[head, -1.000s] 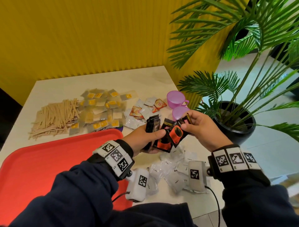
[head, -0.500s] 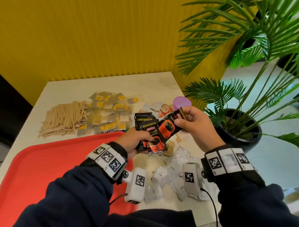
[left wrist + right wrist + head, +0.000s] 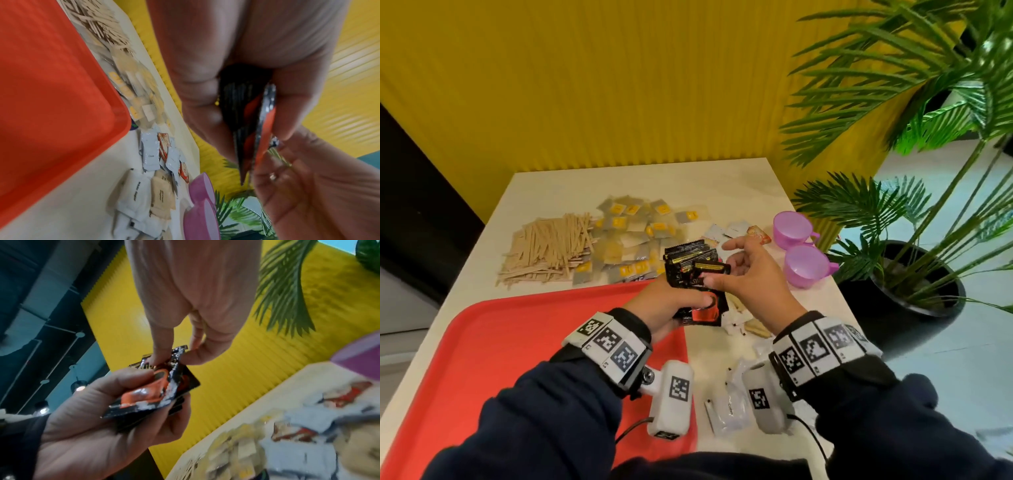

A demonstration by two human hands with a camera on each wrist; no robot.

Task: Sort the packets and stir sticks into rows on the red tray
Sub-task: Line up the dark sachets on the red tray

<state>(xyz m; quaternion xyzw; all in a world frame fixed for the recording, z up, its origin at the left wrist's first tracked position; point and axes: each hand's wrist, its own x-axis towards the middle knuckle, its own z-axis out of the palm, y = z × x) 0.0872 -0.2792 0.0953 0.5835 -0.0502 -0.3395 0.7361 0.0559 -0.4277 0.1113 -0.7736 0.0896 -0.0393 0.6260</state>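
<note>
My left hand [image 3: 671, 308] grips a stack of black and orange packets [image 3: 688, 274] above the far right corner of the red tray [image 3: 482, 359]. In the left wrist view the black and orange packets [image 3: 251, 129] sit edge-on between thumb and fingers. My right hand [image 3: 739, 274] pinches the top packet of the black and orange packets [image 3: 164, 386] at its upper edge, thumb and forefinger on it. Wooden stir sticks [image 3: 548, 246] lie piled at the far left of the table. Yellow-labelled packets [image 3: 633, 233] spread beside them. White packets [image 3: 729, 404] lie near the front edge.
Two purple cups [image 3: 801, 246] stand at the table's right edge, beside a potted palm [image 3: 900, 274] on the floor. More white and red-printed packets [image 3: 164, 154] lie between the tray and the cups. A yellow ribbed wall [image 3: 619, 85] runs behind the table.
The right hand has brought its loose packet onto the stack in the left hand. Both hands moved closer together, over the tray's corner.
</note>
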